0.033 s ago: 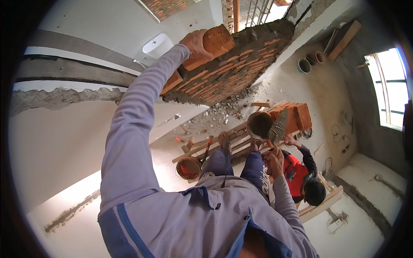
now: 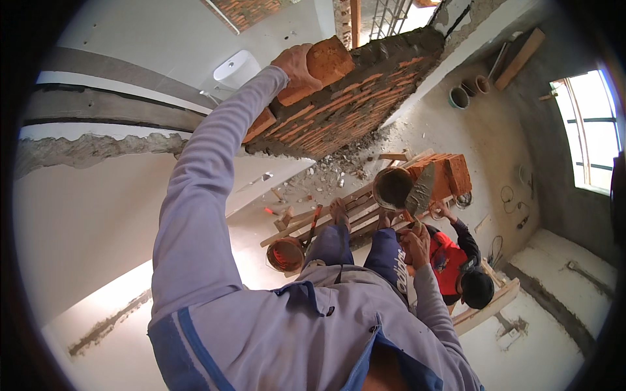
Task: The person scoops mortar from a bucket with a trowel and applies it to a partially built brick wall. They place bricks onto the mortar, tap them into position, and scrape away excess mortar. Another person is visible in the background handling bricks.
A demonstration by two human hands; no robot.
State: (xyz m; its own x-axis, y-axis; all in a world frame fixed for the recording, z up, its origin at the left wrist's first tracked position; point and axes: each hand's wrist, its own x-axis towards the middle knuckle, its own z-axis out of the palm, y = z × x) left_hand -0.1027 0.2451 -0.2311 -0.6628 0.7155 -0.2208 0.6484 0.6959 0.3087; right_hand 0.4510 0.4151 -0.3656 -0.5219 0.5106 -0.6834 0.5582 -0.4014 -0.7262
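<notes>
My left hand point(image 2: 297, 67) is closed around an orange brick point(image 2: 331, 62) on top of a brick wall point(image 2: 352, 98). Grey mortar covers the wall's top beyond the brick and smears its side. Partly hidden by my sleeve, another brick point(image 2: 259, 124) sits at the wall's near left end. Low on the right, my right hand point(image 2: 415, 247) grips the handle of a trowel point(image 2: 421, 190), whose blade is coated in grey mortar. That blade is beside a bucket point(image 2: 393, 189) with dark mortar inside.
Stacked bricks point(image 2: 453, 174) stand right of the bucket, near a co-worker in a red and black top point(image 2: 447, 264). My feet are on wooden planks point(image 2: 358, 202). Another bucket point(image 2: 285, 254) stands left of my legs. Rubble point(image 2: 342, 171) lies along the wall's foot.
</notes>
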